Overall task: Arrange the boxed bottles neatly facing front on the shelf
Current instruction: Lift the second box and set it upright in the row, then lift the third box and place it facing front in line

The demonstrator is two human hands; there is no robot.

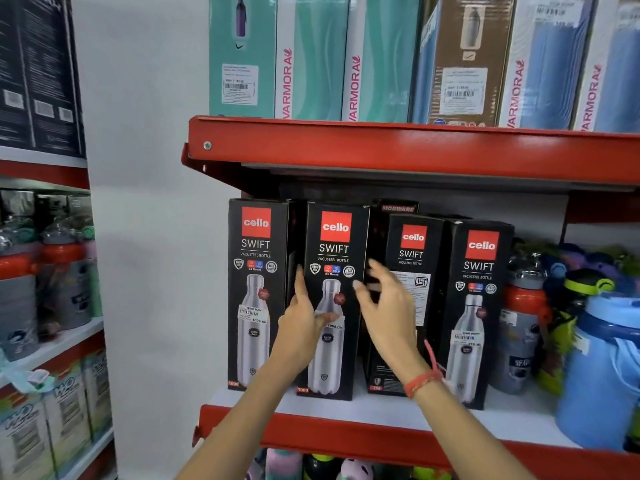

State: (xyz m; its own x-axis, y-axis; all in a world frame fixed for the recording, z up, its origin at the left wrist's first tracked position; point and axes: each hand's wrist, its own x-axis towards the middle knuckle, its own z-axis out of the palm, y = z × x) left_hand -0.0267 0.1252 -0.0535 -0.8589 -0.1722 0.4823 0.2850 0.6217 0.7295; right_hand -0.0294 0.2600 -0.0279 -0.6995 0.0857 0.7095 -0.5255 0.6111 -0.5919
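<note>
- Four black boxed bottles [479, 271] stand upright on the red-edged shelf [381, 431] – three fronts forward, the third turned.
- Left hand [301, 320] grips the second box [334, 251] at its left edge, thumb across the front.
- Right hand [384, 306] – fingers spread, blurred – hovers at that box's right edge; contact unclear.

We look at a white shelf [381, 408] with a red front lip. Four black boxes stand on it: the first box [256, 292] and second box [334, 251] face front, the third box [412, 258] sits further back, and the fourth box [474, 306] is nearer the lip. To the right stand a grey bottle [519, 327] and a blue jug [602, 375].
</note>
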